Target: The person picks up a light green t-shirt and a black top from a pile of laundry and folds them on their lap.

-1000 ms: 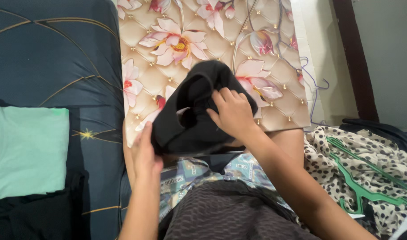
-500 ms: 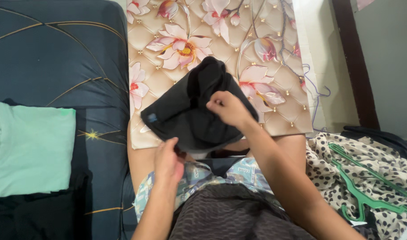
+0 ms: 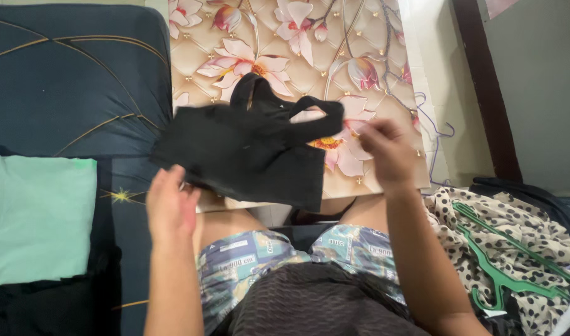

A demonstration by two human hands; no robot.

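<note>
A small black top with shoulder straps (image 3: 247,152) is spread in the air over my knees. My left hand (image 3: 171,206) holds its lower left edge. My right hand (image 3: 389,152) pinches the end of one strap at the right, fingers closed on the cloth. The garment hangs flat between both hands, in front of a padded panel with a pink flower print (image 3: 285,56).
A folded mint-green cloth (image 3: 36,218) lies on the dark blue cushion (image 3: 73,74) at the left. At the right, green plastic hangers (image 3: 502,261) rest on a spotted cream fabric (image 3: 546,230). My lap shows patterned shorts (image 3: 260,255).
The black top was bunched up between my hands; now it is pulled open and flat. My right hand has moved out to the right, my left hand lower left.
</note>
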